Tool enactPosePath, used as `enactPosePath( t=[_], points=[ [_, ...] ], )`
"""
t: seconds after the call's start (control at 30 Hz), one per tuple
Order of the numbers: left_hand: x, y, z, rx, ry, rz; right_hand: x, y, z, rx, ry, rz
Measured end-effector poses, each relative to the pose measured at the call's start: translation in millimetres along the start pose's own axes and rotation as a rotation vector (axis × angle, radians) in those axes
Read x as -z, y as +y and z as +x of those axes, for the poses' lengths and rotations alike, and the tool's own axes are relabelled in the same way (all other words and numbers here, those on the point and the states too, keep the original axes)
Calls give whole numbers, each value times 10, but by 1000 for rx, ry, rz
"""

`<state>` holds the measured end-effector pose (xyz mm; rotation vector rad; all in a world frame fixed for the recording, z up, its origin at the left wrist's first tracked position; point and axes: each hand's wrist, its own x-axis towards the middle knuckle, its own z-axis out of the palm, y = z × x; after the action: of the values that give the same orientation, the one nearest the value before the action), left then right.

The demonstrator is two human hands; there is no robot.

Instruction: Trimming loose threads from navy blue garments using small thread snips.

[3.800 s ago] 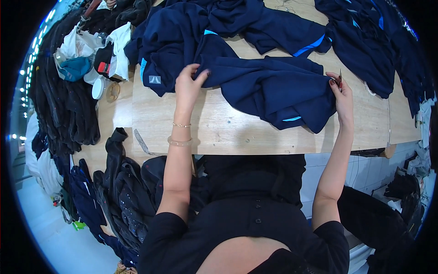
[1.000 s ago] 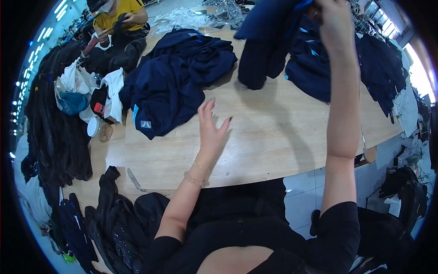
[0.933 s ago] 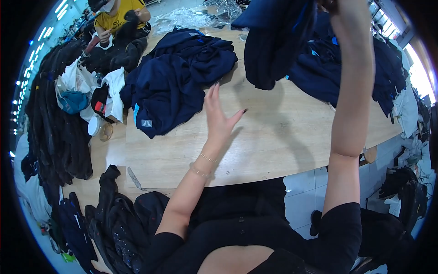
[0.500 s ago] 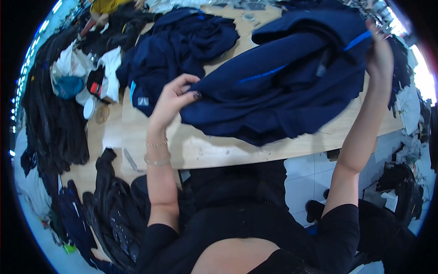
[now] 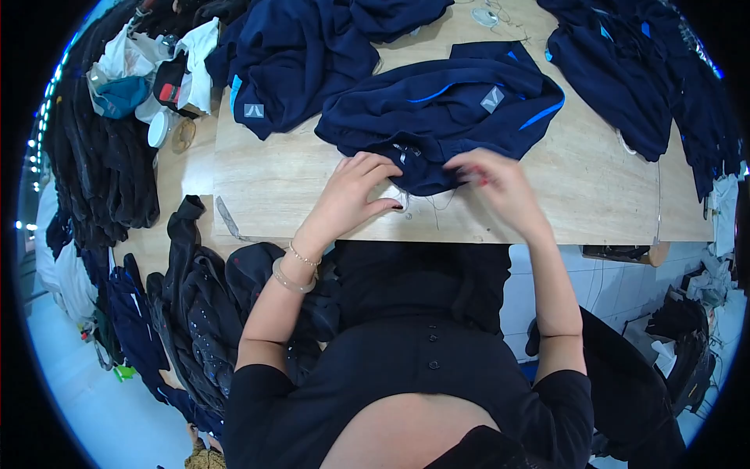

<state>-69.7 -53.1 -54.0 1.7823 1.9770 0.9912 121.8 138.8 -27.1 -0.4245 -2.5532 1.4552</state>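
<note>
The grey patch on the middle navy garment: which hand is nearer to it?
Right: in the head view, the right hand is below the grey patch; the left hand is farther away, below and to its left.

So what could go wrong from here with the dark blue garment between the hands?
The right hand is blurred, with something red in it that I can't identify; if sharp, it might nick the dark blue garment or the left hand. Loose threads by the garment's near edge could catch on either hand. A similar dark blue pile lies close on the left, so pieces might get mixed up.
</note>
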Motion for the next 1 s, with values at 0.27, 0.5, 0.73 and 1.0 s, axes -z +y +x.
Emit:
enactPosePath(
  t=[0.27, 0.5, 0.73, 1.0],
  points=[
    [106, -171, 322, -45, -70, 41, -235, 204, 181, -73, -83, -315],
    [1064, 316, 562, 160, -158, -203, 930, -514, 146, 35, 23, 9],
    [1001, 785, 635, 31, -71, -464, 1479, -576, 245, 150, 106, -103],
    [317, 600, 368, 482, -321, -964, 722, 142, 905, 157, -13, 114]
  ],
)
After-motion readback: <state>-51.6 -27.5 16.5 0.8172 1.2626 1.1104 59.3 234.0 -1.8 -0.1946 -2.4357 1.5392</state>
